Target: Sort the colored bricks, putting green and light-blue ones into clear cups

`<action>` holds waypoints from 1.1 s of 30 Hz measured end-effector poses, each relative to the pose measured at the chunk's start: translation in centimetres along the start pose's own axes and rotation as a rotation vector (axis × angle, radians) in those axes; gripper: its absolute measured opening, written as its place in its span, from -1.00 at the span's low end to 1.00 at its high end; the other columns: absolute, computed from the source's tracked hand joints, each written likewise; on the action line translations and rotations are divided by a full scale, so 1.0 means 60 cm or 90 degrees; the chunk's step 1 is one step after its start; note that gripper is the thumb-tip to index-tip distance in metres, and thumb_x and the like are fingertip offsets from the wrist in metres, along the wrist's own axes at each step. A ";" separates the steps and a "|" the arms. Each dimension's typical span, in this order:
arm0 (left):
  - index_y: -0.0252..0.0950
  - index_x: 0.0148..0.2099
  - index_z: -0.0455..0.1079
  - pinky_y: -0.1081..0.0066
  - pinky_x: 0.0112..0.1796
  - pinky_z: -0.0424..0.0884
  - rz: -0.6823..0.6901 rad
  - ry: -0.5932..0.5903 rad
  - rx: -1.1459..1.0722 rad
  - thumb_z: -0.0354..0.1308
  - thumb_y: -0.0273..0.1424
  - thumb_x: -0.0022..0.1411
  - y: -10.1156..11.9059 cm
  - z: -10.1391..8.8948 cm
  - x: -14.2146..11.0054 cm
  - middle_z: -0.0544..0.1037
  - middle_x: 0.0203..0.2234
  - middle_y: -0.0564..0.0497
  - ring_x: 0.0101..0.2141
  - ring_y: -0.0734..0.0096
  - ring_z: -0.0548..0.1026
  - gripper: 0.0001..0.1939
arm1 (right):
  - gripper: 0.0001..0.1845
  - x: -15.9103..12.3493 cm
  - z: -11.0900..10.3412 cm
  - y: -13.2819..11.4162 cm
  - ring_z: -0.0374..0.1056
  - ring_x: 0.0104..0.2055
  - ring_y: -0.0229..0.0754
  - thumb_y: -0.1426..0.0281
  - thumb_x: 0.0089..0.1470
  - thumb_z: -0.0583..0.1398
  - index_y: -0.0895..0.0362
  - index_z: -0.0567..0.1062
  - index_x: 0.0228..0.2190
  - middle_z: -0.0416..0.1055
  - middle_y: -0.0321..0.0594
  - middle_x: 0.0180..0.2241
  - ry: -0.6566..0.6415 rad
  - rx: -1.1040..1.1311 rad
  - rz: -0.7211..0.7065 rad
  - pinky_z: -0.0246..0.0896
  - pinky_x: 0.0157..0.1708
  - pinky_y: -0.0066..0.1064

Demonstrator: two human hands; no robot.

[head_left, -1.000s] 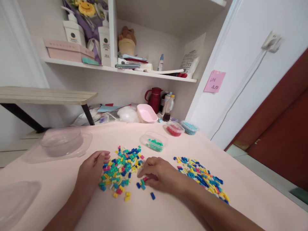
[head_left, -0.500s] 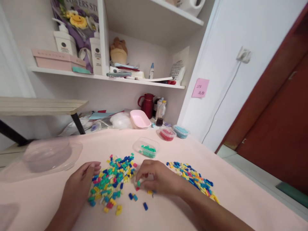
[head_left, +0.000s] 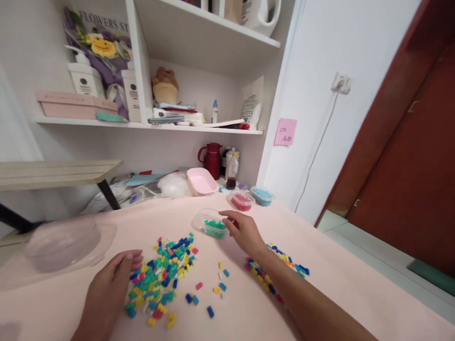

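"Two bare hands work over a pale pink table (head_left: 234,315) in the head view. What is the right hand (head_left: 247,232) doing?"

"It hovers at the right side of a clear tub (head_left: 198,222) in the middle of the table, with its fingers loosely apart. Green bricks (head_left: 215,226) lie inside the tub, mostly towards its right end."

"And the left hand (head_left: 111,279)?"

"It's at the left edge of a mixed brick pile (head_left: 163,267), its fingers and thumb close together. I can't tell whether they grip anything, because the palm is turned out of sight."

"What is between the two hands?"

"A few scattered bricks: a pink brick (head_left: 199,286), some yellow and light blue ones, and a dark blue brick (head_left: 210,311) at the near side. To the right, a second brick pile (head_left: 288,261) is partly hidden by the right forearm."

"Anything further off?"

"Beyond the green bricks, to the right, a tub of red pieces (head_left: 242,207) sits just beside a tub of light blue pieces (head_left: 263,201). A pink tray (head_left: 202,180) is tilted at the far edge, near a dark red jug (head_left: 212,163). On the far left are clear plastic containers (head_left: 67,246), one edge blurred."
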State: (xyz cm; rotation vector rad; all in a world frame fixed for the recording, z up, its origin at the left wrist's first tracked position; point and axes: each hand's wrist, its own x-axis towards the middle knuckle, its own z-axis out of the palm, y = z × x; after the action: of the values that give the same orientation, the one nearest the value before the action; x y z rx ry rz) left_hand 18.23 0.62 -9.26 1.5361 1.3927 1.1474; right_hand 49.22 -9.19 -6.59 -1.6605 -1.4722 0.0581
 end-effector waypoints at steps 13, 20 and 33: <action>-0.26 -0.29 0.53 0.32 -0.31 0.50 0.005 0.001 -0.079 0.10 -0.07 0.08 0.001 0.008 -0.022 0.63 -0.39 -0.07 -0.31 0.23 0.59 -0.62 | -0.60 -0.097 0.052 -0.117 0.31 0.00 -0.07 0.27 0.24 0.18 0.00 0.42 0.10 0.41 -0.10 -0.02 -0.377 0.022 -0.321 0.17 0.04 -0.21; -0.26 -0.34 0.52 0.33 -0.33 0.49 -0.003 0.010 -0.103 0.11 -0.07 0.03 0.002 0.013 -0.022 0.62 -0.44 -0.05 -0.36 0.27 0.57 -0.62 | -0.69 -0.111 0.083 -0.117 0.32 -0.08 -0.06 0.27 0.16 0.26 -0.02 0.48 -0.04 0.45 -0.15 -0.13 -0.403 -0.057 -0.317 0.14 -0.05 -0.21; -0.26 -0.30 0.54 0.35 -0.30 0.51 -0.014 -0.008 -0.084 0.12 -0.12 0.05 0.000 0.016 -0.018 0.64 -0.39 -0.03 -0.33 0.29 0.57 -0.66 | -0.74 -0.072 0.001 -0.095 0.37 -0.15 -0.15 0.58 0.07 0.21 0.06 0.50 -0.21 0.50 -0.20 -0.20 -0.468 -0.062 -0.256 0.22 -0.10 -0.32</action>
State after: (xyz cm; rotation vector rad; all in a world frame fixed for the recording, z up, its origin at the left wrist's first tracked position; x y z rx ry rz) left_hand 19.16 -0.42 -9.71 1.4303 1.2955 1.1895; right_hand 43.49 -13.27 -5.23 -1.4463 -2.3694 0.4133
